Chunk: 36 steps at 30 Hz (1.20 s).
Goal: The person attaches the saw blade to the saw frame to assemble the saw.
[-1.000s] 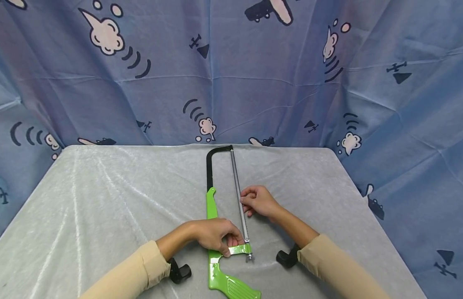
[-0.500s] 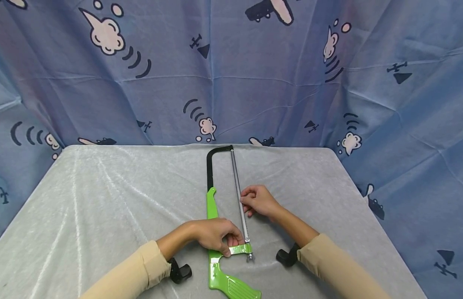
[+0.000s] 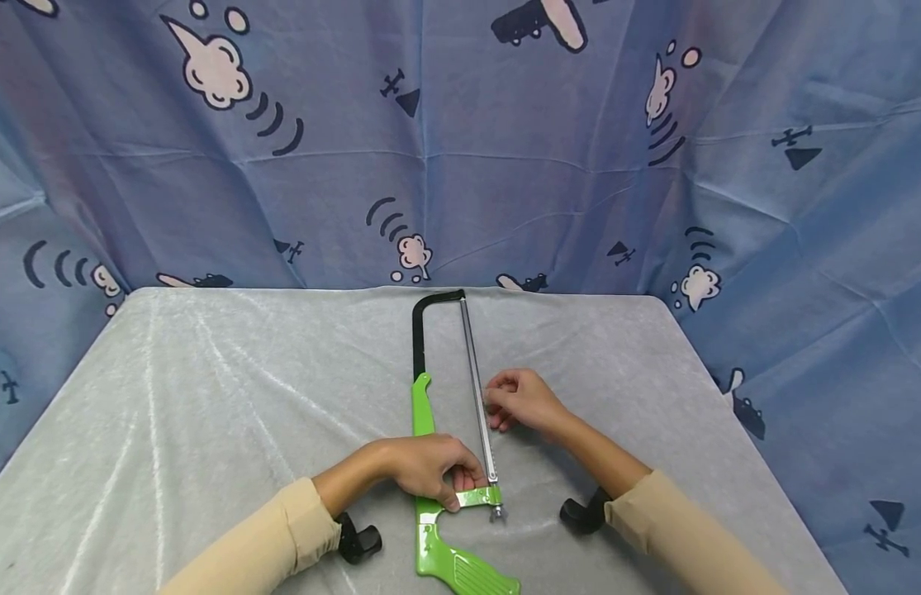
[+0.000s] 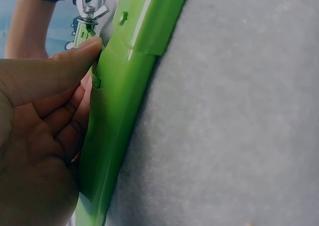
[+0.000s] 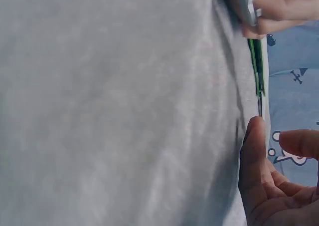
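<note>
A hacksaw [image 3: 430, 541] lies on the cloth, its green handle toward me and its black bow at the far end. The silver blade [image 3: 477, 384] runs along its right side. My left hand [image 3: 428, 464] pinches the green arm at the blade's near end between thumb and fingers. In the left wrist view the thumb presses on that arm, close to a wing nut [image 4: 92, 16]. My right hand [image 3: 527, 401] is just right of the blade with loosely bent fingers. A gap shows between its thumb and fingers in the right wrist view, with nothing held there.
Pale grey velvety cloth [image 3: 282, 380] covers the table, creased on the left. Behind it hangs a blue patterned curtain [image 3: 319, 198]. Black wrist cameras are strapped at both cuffs, the left one [image 3: 359, 541] near the saw handle.
My right hand has drawn back slightly to the right, away from the blade. The left hand keeps its pinch and the hacksaw stays in place.
</note>
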Tool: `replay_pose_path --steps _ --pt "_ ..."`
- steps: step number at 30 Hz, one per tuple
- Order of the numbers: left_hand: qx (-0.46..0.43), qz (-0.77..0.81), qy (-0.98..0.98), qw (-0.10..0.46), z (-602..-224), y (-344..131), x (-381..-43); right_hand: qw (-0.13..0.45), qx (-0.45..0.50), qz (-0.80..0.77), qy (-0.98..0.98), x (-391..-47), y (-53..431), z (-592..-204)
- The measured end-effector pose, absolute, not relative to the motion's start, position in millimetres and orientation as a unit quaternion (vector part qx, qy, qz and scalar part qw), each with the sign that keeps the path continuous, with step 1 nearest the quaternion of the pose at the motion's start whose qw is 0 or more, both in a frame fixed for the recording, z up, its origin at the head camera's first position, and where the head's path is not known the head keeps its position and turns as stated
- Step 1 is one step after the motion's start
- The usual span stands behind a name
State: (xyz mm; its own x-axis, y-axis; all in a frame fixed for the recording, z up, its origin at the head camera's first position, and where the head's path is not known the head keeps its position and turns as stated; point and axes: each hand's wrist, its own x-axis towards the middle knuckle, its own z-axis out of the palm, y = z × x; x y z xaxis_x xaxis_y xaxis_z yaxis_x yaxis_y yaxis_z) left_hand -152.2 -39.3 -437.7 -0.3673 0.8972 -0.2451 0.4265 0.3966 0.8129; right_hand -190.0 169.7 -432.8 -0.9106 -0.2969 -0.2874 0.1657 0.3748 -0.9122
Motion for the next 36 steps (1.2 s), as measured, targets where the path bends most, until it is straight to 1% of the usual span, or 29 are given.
replay_pose_path --steps 5,12,17,36 --pt "0.438 0.333 0.757 0.353 -438.3 -39.7 -152.2 0.212 -0.058 -0.546 0.809 -184.7 175.3 -422.1" --pt "0.440 0.334 0.757 0.349 -439.9 -39.4 -152.4 0.217 -0.139 -0.507 0.823 -170.2 183.9 -413.8" --pt "0.441 0.335 0.756 0.349 -439.7 -39.4 -152.1 0.234 -0.180 -0.496 0.816 -157.6 186.3 -415.5" --pt "0.438 0.338 0.755 0.352 -439.1 -39.2 -151.1 0.269 -0.233 -0.500 0.789 -137.3 188.4 -418.9"
